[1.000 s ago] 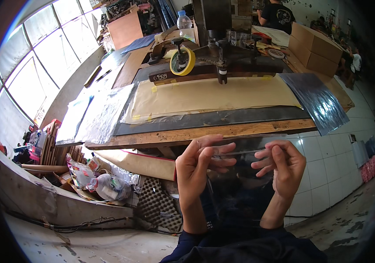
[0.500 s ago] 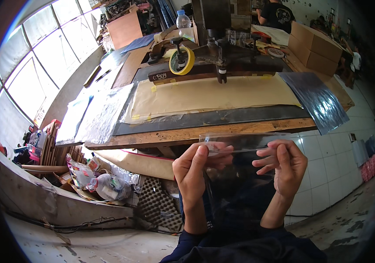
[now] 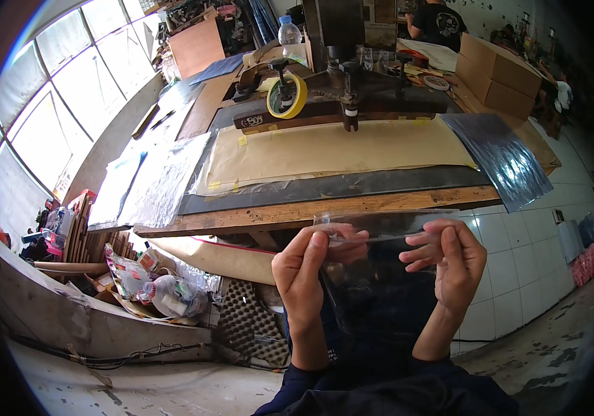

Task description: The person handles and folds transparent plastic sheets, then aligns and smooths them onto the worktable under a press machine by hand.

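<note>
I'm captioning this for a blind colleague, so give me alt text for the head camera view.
Two bare hands, left hand and right hand, hold a clear plastic bag stretched between them in front of a wooden workbench. On the bench lie a tan sheet, a roll of yellow tape and a dark press-like machine; another person stands at the back.

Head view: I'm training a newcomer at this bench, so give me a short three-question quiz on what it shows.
1. True or false: both hands hold the clear plastic sheet over the tan paper sheet.
2. Which thing sits on the dark machine arm? A) yellow tape roll B) plastic bottle C) cardboard box
3. Fill in: the left hand pinches the sheet's ____ end, the right hand the other.

Key: 1 false, it is held in front of the wooden bench edge; 2 A; 3 left.
</note>
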`<state>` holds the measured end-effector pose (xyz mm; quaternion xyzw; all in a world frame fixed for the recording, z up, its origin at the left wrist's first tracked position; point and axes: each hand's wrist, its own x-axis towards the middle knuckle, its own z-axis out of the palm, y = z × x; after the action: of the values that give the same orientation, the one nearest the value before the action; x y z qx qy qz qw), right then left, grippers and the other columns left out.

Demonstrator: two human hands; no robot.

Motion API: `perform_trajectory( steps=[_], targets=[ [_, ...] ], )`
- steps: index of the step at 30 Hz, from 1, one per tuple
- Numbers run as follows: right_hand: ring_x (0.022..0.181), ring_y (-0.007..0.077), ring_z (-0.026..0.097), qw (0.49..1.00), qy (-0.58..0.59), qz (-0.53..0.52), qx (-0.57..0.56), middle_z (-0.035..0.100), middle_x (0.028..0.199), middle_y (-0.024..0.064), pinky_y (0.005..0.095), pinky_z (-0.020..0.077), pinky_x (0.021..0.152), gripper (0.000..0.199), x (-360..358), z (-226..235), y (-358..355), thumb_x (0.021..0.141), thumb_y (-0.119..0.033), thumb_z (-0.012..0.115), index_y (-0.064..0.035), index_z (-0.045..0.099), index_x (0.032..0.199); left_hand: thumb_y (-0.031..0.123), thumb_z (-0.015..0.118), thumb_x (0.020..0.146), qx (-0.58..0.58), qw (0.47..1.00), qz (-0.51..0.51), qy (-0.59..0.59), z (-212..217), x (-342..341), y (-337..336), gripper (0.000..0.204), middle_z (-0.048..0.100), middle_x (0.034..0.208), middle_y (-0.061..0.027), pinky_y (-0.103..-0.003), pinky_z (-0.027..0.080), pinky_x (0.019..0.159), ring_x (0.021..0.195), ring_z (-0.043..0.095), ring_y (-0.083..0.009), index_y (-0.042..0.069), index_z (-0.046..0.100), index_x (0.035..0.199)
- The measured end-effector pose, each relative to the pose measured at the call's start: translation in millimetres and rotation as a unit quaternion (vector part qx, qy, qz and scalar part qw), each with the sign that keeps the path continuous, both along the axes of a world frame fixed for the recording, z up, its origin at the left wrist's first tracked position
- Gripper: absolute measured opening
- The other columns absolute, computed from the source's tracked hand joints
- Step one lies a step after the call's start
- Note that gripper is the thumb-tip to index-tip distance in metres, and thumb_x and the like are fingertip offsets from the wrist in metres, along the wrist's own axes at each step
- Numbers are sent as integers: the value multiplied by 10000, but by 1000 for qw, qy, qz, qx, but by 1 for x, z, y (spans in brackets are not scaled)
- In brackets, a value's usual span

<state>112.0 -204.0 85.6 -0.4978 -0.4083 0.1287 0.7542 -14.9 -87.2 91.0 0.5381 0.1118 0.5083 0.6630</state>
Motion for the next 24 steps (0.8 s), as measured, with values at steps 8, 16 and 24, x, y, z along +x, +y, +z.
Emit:
perform_trajectory(
  steps=[8,16,24],
  targets=[
    [655,256,672,1000,-5,-3,-4,657,799,191,284,544,510,285,1,0,0,949,-172,380,44,567,954,154,424,930,21,1000,6,-5,0,0,1,333,629,792,-234,-304,563,616,686,665,-297,-160,537,921],
    [635,257,671,999,-45,19,0,658,781,188,291,543,496,270,4,-1,-6,944,-158,393,49,566,951,214,476,849,35,999,15,26,-7,-9,7,361,624,732,-184,-257,532,550,557,632,-237,-134,572,826],
    [605,263,667,999,-30,33,-10,658,766,185,290,545,481,266,5,-2,-8,944,-149,397,60,562,952,75,457,913,90,992,42,84,0,-16,2,229,646,707,-116,-198,491,531,579,651,-164,-72,597,807]
  ],
)
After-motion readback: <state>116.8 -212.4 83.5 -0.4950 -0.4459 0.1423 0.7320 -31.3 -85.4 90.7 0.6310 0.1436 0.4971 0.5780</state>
